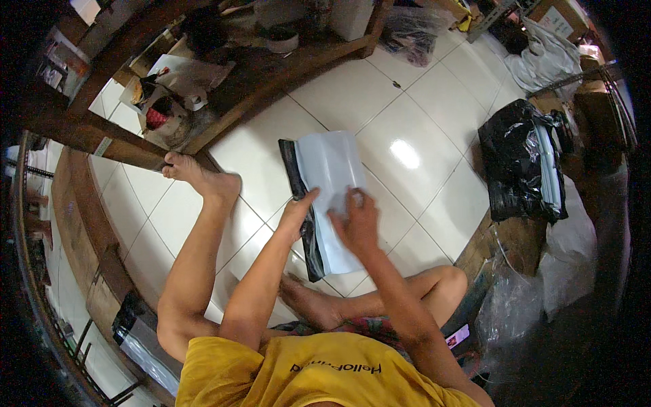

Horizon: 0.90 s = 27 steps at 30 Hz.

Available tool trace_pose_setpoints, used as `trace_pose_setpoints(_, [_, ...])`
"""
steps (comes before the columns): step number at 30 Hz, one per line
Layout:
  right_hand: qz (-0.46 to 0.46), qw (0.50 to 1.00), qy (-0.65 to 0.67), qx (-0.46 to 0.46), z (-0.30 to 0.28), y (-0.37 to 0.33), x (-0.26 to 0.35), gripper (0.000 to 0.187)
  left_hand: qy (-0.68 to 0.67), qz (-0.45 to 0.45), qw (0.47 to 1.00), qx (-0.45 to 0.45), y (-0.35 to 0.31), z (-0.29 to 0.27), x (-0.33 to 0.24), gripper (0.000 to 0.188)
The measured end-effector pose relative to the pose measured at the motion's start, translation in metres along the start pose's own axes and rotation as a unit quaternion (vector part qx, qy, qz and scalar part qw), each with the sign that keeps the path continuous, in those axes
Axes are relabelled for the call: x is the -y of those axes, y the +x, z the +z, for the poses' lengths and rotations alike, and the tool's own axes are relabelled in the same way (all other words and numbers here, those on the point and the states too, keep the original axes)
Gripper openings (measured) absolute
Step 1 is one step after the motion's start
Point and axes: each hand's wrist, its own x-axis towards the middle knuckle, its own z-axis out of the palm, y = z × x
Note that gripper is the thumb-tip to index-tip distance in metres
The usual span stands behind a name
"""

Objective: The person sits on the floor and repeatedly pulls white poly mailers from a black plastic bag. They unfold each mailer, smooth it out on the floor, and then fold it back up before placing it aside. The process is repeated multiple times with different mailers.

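Observation:
A pale grey plastic sheet (pixel 331 163) with a black strip (pixel 293 169) along its left side lies in front of me above the floor. It looks like a folded plastic mailing bag, or several stacked; I cannot tell which. My left hand (pixel 297 214) grips its left side, with the thumb over the grey face and the other fingers mostly hidden. On the right half of the sheet rests my right hand (pixel 357 220), slightly blurred, its fingers bent and its thumb set apart from them. Nothing shows inside the right hand.
White tiles (pixel 397 173) make up the floor. A wooden shelf (pixel 271 81) stands at the far left, and my bare foot (pixel 203 178) is beside its corner. To the right sits a black plastic bag (pixel 510 159) holding pale sheets. Clear plastic (pixel 508 305) lies nearer.

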Motion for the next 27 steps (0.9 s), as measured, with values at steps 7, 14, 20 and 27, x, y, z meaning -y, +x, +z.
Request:
trace_pose_setpoints(7, [0.228,0.902,0.333,0.155,-0.003,0.050,-0.079,0.085,0.296,0.166,0.924,-0.179,0.018,0.029,0.023,0.066])
trace_pose_setpoints(14, [0.114,0.909,0.398,-0.043,-0.025,0.028,-0.051,0.062,0.217,0.331,0.893,-0.213,-0.046,0.069,-0.001,0.035])
trace_pose_setpoints(20, [0.012,0.867,0.490,-0.088,-0.065,-0.009,0.000,0.073,0.139,0.470,0.859,-0.147,-0.103,0.063,-0.005,0.044])
trace_pose_setpoints(27, [-0.010,0.885,0.465,-0.031,-0.038,-0.021,-0.076,0.073,0.326,0.582,0.735,-0.121,-0.073,0.038,0.037,0.084])
